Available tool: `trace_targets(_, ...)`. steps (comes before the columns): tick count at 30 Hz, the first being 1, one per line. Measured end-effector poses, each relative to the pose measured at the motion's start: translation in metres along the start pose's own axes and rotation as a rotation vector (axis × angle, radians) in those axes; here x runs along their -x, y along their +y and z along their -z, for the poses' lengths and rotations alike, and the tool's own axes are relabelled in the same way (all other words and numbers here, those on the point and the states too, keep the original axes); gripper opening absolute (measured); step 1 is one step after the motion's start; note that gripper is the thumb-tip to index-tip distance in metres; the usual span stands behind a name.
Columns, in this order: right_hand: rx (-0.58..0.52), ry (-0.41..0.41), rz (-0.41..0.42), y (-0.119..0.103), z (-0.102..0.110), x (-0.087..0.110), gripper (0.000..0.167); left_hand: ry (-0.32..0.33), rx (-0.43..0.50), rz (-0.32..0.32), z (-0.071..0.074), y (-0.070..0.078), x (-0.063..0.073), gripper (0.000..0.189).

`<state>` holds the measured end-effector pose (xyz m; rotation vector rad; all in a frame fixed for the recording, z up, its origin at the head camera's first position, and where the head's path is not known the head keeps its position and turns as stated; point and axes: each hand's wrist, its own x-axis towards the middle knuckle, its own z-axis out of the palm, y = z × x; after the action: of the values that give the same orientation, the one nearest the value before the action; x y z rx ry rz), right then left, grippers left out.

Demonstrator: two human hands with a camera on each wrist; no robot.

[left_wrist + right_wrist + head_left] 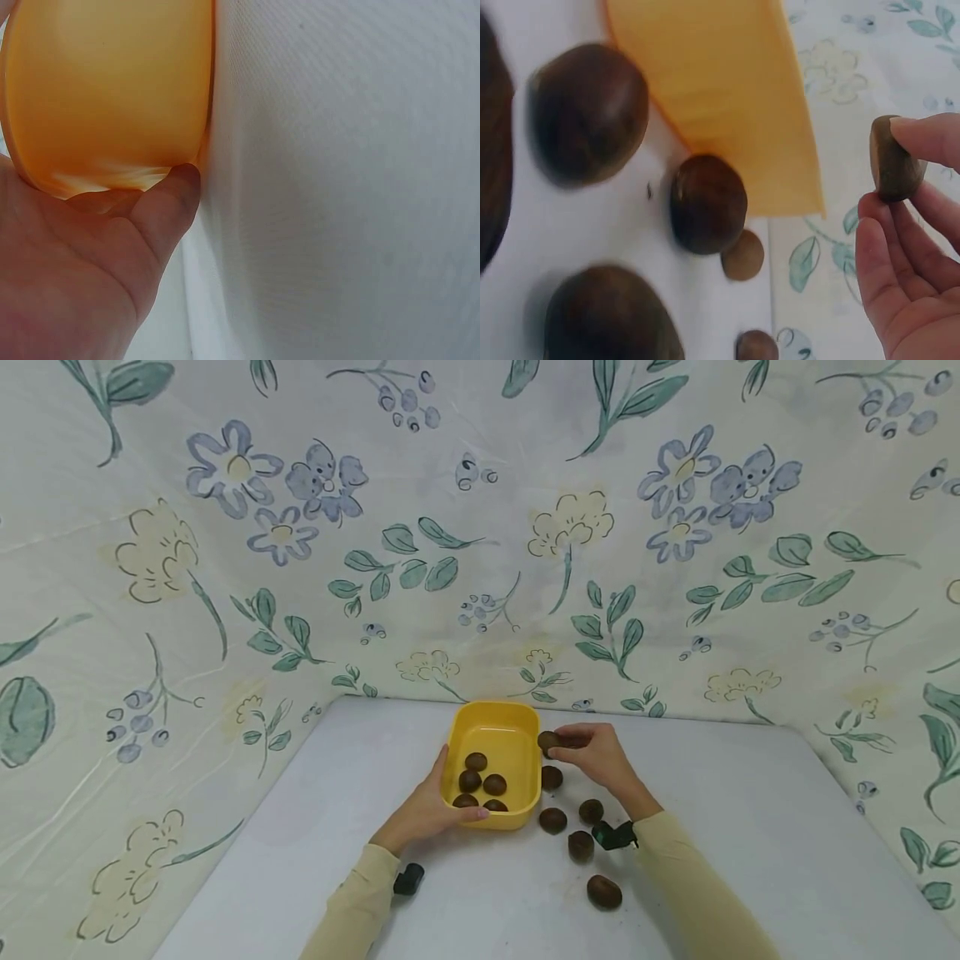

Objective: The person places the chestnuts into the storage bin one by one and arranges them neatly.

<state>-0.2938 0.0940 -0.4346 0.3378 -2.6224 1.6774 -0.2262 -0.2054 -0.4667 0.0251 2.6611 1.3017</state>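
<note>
A yellow plastic box stands on the white table with several brown chestnuts in its near half. My left hand grips its near left corner, the thumb along the near rim. In the left wrist view, the fingers of the left hand bear on the box's yellow wall. My right hand pinches one chestnut just outside the box's right rim. From the right wrist, this held chestnut shows between thumb and fingertips, raised against the patterned cloth.
Several loose chestnuts lie on the table right of the box, one chestnut nearest me. Flowered cloth hangs behind the table's far edge. Dark wrist cameras sit at both wrists.
</note>
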Motion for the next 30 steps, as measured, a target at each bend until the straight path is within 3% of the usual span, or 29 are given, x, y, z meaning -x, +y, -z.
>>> trace_targets(11,-0.039,-0.009,-0.020,-0.013,-0.026,-0.011,0.038,-0.007,0.027,-0.014,0.000,-0.003,-0.002,0.138)
trace_targets(22,0.081,-0.040,-0.019,-0.020,-0.040,-0.013,0.036,-0.013,0.027,-0.029,0.002,-0.005,0.000,0.139)
trace_targets(30,0.104,-0.045,-0.005,-0.014,-0.053,-0.015,0.032,-0.012,0.032,-0.034,0.002,-0.006,0.000,0.138)
